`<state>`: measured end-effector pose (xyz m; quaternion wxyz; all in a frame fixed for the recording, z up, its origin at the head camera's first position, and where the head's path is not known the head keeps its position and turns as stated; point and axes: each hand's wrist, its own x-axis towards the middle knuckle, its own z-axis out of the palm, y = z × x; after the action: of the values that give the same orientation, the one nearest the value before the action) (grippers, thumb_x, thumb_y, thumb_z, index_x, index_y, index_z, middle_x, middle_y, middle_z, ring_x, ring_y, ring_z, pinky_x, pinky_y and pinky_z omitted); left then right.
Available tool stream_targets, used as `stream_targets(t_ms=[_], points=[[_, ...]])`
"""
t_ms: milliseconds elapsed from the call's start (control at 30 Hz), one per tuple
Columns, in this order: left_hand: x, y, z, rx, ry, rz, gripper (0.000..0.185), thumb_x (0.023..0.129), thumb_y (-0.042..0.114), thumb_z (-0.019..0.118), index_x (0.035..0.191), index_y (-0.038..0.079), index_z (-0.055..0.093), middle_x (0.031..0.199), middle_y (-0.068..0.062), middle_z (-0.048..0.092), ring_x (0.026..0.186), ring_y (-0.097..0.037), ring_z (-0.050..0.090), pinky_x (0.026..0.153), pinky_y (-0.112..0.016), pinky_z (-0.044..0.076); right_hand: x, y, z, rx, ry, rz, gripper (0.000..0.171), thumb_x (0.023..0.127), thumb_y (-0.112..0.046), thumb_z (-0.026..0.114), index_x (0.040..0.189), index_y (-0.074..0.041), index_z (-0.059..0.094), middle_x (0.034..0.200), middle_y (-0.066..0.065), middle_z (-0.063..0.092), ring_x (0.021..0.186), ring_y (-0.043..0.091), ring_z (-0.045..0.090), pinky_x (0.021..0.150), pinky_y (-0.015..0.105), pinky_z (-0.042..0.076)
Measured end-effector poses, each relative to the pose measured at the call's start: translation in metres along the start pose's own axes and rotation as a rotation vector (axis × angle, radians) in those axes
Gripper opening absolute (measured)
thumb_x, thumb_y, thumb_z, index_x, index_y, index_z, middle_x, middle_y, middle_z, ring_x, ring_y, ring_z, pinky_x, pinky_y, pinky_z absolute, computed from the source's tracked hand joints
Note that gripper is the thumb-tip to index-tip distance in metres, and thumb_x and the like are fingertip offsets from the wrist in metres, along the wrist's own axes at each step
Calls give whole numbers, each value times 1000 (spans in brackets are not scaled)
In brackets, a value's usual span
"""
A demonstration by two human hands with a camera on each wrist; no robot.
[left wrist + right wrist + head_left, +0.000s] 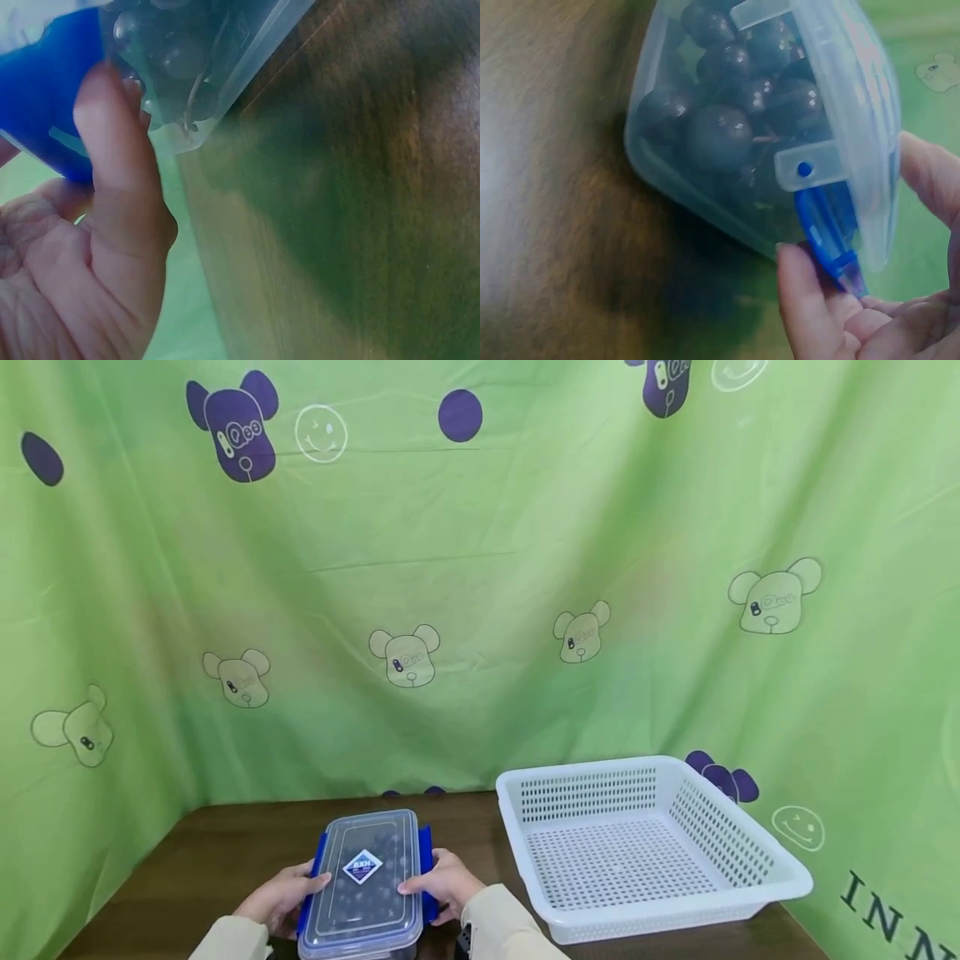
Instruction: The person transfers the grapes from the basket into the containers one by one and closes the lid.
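A clear rectangular plastic box [363, 889] with a transparent lid and blue side clips is set at the near edge of the dark brown wooden table [225, 852], directly in front of the person. It is flanked by both hands, one per long side, which judging by the placement suits working the two clips together.

The left hand [279, 897] is laid against the left blue clip [313, 881], thumb on the lid; in the left wrist view one finger [112, 161] is pressed along the clip. Fingers are curled round the box edge.

The right hand [444, 885] is likewise wrapped about the right blue clip [826, 236]; in the right wrist view a fingertip [802, 300] is hooked under the clip's lower end, thumb resting on the lid.

Dark round fruit [720, 135], grape-like, is seen packed inside.

A white perforated plastic basket [765, 877] stands to the right, apart from the box.

Hidden or unclear: the box's near end is cut off by the frame edge; the lid label is too small to read; whether either clip is latched or released cannot be told. Wrist views are blurred.
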<state>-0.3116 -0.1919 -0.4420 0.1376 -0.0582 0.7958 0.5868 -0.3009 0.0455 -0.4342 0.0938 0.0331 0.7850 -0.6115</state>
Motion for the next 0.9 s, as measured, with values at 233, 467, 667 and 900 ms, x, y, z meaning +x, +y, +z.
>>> stream_targets(t_ms=[233,467,667,900], points=[[-8,0,-1,32,10,-22,48,99,14,48,140,-7,31,78,-12,68,65,-28,67,58,-40,54,-10,-6,11,-19,-26,-27,51,77,4,71,123,6,51,79,9,64,65,25,67,45,35,53],[-13,9,-1,72,6,-21,46,100,12,46,139,-7,31,76,-13,68,64,-28,67,57,-41,55,-12,-17,12,-105,-46,-37,23,77,8,69,97,2,59,68,10,61,61,27,66,46,43,54],[-12,13,1,81,-36,-36,50,100,14,47,140,-7,27,78,-13,68,67,-29,68,61,-44,55,-16,-19,9,-137,5,-34,27,75,9,69,101,7,61,68,13,60,60,32,66,48,47,54],[-9,20,-5,123,-35,-5,48,100,14,47,139,-8,30,81,-15,68,69,-31,68,61,-46,55,-13,-33,10,-224,7,-50,21,79,6,68,97,7,57,74,13,56,66,33,65,54,52,55]])
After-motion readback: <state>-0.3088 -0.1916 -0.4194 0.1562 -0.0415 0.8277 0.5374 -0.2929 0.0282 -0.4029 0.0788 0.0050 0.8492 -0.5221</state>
